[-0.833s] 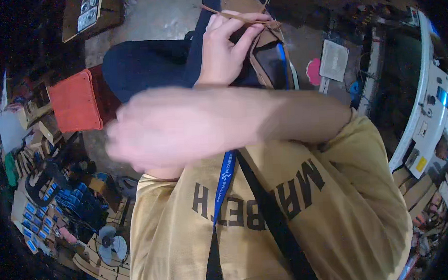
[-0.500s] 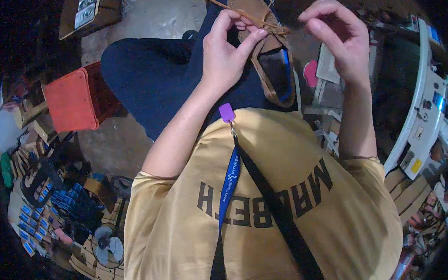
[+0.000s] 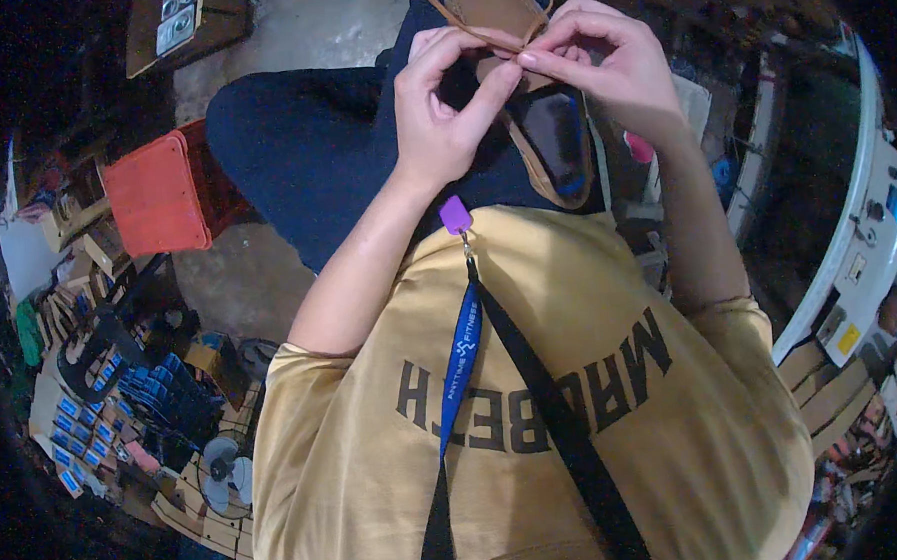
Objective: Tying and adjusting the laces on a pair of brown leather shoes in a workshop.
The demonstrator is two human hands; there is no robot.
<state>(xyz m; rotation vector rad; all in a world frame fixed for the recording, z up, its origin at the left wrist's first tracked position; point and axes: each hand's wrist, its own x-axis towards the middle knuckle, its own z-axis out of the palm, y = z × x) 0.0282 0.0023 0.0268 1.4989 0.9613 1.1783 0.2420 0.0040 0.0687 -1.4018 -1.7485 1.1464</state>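
Observation:
A brown moccasin-style shoe [image 3: 486, 3] rests on my lap, its toe pointing away from me and its dark-lined opening toward my body. A thin tan lace [image 3: 449, 12] crosses over its front. My left hand [image 3: 451, 105] is closed, thumb and fingers pinching the lace above the shoe's tongue. Right beside it, my right hand [image 3: 609, 68] is pinched too, its fingertips meeting the left thumb at the lace. The two hands hide the knot area and part of the shoe's upper.
A red plastic stool [image 3: 155, 196] stands at the left. Beyond it lie boxes and a small fan [image 3: 222, 470]. A white curved machine or table edge [image 3: 847, 233] runs along the right. A pink object [image 3: 640, 148] lies by my right forearm. A purple tag [image 3: 455, 215] hangs from my lanyard.
My right hand has come in from the right, where it was apart from the shoe, and now pinches at the lace beside my left hand. The left hand keeps its hold.

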